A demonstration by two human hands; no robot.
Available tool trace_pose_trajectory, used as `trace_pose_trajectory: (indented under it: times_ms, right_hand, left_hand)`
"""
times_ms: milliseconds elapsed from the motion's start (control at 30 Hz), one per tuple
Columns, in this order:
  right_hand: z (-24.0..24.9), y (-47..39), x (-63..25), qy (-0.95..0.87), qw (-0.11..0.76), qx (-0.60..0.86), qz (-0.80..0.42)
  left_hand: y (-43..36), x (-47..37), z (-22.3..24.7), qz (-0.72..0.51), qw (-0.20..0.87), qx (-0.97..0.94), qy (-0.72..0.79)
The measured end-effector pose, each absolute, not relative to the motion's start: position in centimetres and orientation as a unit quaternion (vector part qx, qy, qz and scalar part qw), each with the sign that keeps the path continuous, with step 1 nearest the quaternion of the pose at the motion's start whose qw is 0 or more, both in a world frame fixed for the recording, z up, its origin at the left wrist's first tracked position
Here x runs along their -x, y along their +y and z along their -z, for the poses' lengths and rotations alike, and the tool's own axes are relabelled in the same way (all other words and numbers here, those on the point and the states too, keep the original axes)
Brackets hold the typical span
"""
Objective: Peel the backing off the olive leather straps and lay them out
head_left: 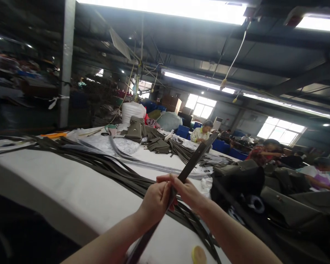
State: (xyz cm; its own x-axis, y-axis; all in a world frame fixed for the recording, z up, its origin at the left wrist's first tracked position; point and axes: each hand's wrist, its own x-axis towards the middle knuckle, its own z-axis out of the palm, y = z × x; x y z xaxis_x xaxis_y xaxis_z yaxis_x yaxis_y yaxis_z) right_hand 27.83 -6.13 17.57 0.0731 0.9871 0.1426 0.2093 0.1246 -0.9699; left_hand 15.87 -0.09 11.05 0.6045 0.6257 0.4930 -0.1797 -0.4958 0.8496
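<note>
A long dark strap (193, 161) runs at a slant through both hands, its far end raised above the white table and its near end dropping toward the bottom edge. My left hand (155, 200) is wrapped round the strap, thumb on top. Just above it, my right hand (187, 191) grips the same strap, and the two hands touch. Some of the right fingers are hidden behind the strap and the left hand. Beneath the hands lies a bundle of dark green straps (110, 172) stretched along the table.
The white-covered table (57, 176) carries dark green bags (136, 129), clear plastic (121, 146) and a yellow roll (198, 254) near the front. More bags (288, 207) are piled at right. Several people sit working beyond, one in a light patterned top (196, 134). A metal post (67, 66) stands at left.
</note>
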Motion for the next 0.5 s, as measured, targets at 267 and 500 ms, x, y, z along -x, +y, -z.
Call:
trace_pose_trajectory:
  times_ms: [267,500]
  right_hand:
    - [-20.4,-5.8,-29.0,-0.559,0.548,0.525,-0.334]
    - [-23.6,-5.8,-31.7,-0.514,0.683,0.486,-0.182]
  left_hand:
    - [-0.1,-16.7,-13.1,-0.433,0.478,-0.753,0.130]
    - [0.4,-17.0,-13.9,-0.422,0.486,-0.753,0.140]
